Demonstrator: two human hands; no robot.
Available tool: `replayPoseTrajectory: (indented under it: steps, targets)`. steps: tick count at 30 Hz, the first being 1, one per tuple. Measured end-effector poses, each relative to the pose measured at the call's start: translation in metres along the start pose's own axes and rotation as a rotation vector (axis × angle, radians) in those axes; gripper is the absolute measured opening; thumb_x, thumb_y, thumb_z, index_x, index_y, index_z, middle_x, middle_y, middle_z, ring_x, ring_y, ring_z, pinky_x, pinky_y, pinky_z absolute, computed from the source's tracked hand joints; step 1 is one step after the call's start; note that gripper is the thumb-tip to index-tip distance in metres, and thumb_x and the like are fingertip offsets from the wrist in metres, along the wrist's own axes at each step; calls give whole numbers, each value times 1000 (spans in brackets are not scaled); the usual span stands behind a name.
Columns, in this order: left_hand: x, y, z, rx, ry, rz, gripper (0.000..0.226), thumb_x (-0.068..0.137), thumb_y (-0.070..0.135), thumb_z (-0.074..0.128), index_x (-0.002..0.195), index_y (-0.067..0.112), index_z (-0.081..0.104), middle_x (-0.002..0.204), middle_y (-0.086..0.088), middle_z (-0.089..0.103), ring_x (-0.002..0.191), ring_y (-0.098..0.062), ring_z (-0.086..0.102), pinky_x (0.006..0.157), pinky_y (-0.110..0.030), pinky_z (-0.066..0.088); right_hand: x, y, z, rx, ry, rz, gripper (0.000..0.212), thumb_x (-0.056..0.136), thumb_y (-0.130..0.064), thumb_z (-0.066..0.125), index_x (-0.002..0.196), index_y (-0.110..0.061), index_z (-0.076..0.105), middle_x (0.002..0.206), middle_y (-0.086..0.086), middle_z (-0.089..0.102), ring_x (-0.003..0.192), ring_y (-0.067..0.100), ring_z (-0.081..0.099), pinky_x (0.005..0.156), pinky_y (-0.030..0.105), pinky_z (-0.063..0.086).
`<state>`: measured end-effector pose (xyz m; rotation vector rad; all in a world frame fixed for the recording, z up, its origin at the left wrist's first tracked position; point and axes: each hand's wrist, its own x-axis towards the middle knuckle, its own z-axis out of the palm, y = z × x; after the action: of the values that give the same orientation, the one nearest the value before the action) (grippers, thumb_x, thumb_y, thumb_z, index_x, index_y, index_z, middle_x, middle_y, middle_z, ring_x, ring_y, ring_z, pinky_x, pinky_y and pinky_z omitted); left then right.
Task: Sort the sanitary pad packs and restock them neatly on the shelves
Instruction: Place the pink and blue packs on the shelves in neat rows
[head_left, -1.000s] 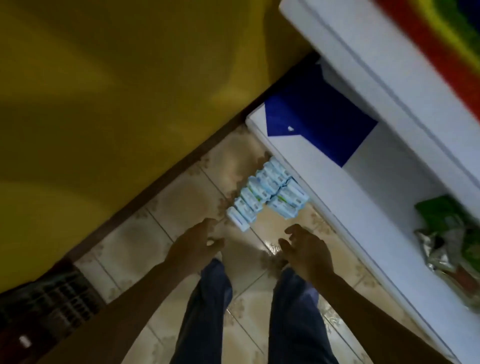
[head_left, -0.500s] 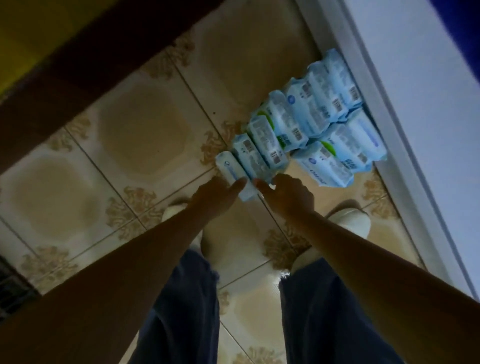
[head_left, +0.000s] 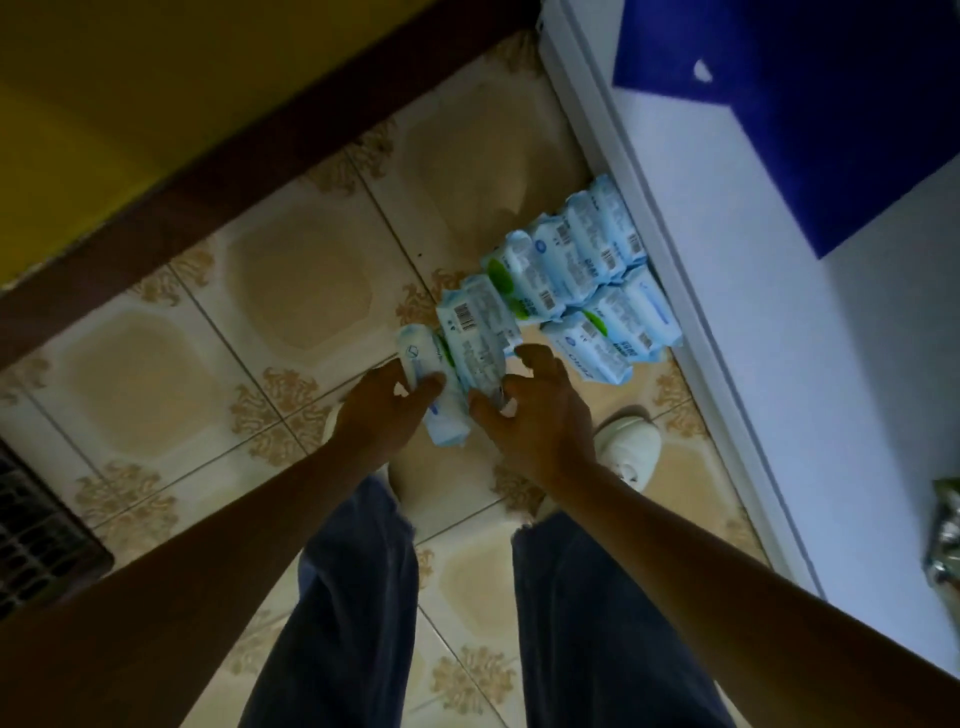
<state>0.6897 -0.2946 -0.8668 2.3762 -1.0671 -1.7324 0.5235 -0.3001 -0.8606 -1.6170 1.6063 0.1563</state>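
Several light blue sanitary pad packs (head_left: 576, 270) lie in rows on the tiled floor against the foot of the white shelf (head_left: 779, 332). My left hand (head_left: 382, 410) grips the nearest pack (head_left: 421, 364) at the row's left end, thumb across its front. Beside it, my right hand (head_left: 540, 415) curls round the neighbouring pack (head_left: 480, 338), which shows a barcode. Both packs stand tilted, slightly out of line with the others.
A dark blue sheet (head_left: 810, 104) lies on the shelf board at the top right. A green and silver bag (head_left: 943, 535) sits at the shelf's right edge. Brown skirting and a yellow wall run along the left. My white shoe (head_left: 631, 447) stands near the shelf.
The camera dropped closer to the floor. Both hands reached down from above my knees to the pile and took hold of the two nearest packs, now pulled slightly out of the row.
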Motion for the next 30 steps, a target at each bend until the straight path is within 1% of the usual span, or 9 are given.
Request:
replayPoseTrajectory:
  steps: [3,7,11,14,16,20,24,27,30]
  targets:
    - [-54,47,-25,-324,-28,-95,17,92,29,62,93,14,54,103,-14,64,90,-27,64,80,-46,56,-37,-31,-57,100,92,-129,52,79,-49,58,106,-8,73,137,7,53,111,23,58,75,25,51]
    - [-137,120,-54,-595,-58,-154,21,97,37,51,93,16,51,87,-3,61,72,-13,59,57,-26,52,-88,-63,-135,216,181,-158,55,79,-52,57,110,-9,70,127,1,61,103,16,62,71,39,58]
    - [-223,172,-87,-846,-118,-98,33,103,34,35,82,19,55,76,3,64,68,-15,63,61,-29,52,-149,-99,-232,337,294,-220,55,80,-56,59,112,-11,65,119,0,66,100,12,66,69,29,59]
    - [-274,206,-105,-804,-231,50,20,102,19,41,102,9,58,93,-1,68,76,-11,69,61,-22,55,-194,-127,-302,407,426,-258,39,78,-52,61,103,-22,58,112,2,67,95,14,65,70,36,57]
    - [-300,232,-116,-781,-294,171,30,101,23,46,122,4,54,116,-11,65,96,-18,67,70,-25,57,-221,-145,-344,458,525,-281,35,76,-47,64,98,-26,45,105,2,64,95,15,64,69,40,55]
    - [-363,290,-145,-778,-379,432,79,72,67,61,133,19,50,129,0,59,125,-23,53,93,-31,53,-285,-186,-412,569,674,-377,53,82,-33,65,125,-23,36,115,-13,61,103,0,62,78,16,50]
    - [-436,336,-173,-886,-808,555,90,74,59,72,147,19,37,144,-11,48,133,-30,45,110,-47,36,-352,-219,-436,713,794,-396,54,88,-48,53,129,-15,42,116,-29,57,106,2,59,82,21,49]
    - [-490,363,-185,-731,-625,748,75,71,39,81,135,17,50,125,-10,64,113,-29,62,89,-40,55,-394,-235,-448,821,907,-343,80,75,-77,54,131,-20,42,121,-24,55,112,6,57,86,27,51]
    - [-537,390,-197,-625,-477,965,65,70,23,79,127,17,50,110,-1,70,99,-17,68,74,-28,56,-426,-250,-462,862,980,-332,90,68,-68,69,140,-24,37,134,-13,52,120,7,55,92,30,52]
